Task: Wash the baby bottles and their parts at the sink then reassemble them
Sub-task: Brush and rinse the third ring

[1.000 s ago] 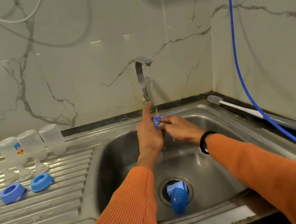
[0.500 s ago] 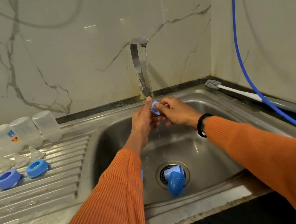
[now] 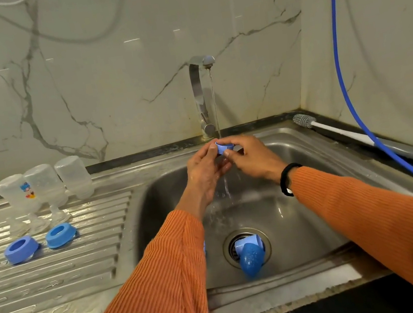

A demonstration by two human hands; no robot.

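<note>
Since half a second ago you've turned the blue ring (image 3: pixel 224 148) so its open mouth faces up, and your hands have barely shifted under the tap (image 3: pixel 202 97). A second ago your left forefinger pointed straight up beside the stream; now it curls in with the others.

Your left hand (image 3: pixel 206 170) has thumb and fingertips bent round the ring's left edge. Your right hand (image 3: pixel 250 157) pinches its right edge, thumb in front, fingers behind. The ring sits between both sets of fingertips, right under the running water, which falls past your left palm into the sink (image 3: pixel 301 195).

Down in the sink, a blue cap (image 3: pixel 251 256) lies on its side over the drain (image 3: pixel 267 241). A sliver of another blue piece (image 3: pixel 204 247) peeks out beside your left sleeve; what it is, you cannot tell.

On the drainboard (image 3: pixel 56 274) to the left, three clear bottles (image 3: pixel 44 183) stand upside down in a row, touching or nearly so. Clear teats (image 3: pixel 38 223) stand in front of them, and two more blue rings (image 3: pixel 21 249) lie just beside each other nearer you.

A white-handled brush (image 3: pixel 330 128) lies along the counter at the right rear corner, and a blue hose (image 3: pixel 344 80) hangs down the wall and crosses over the handle.
</note>
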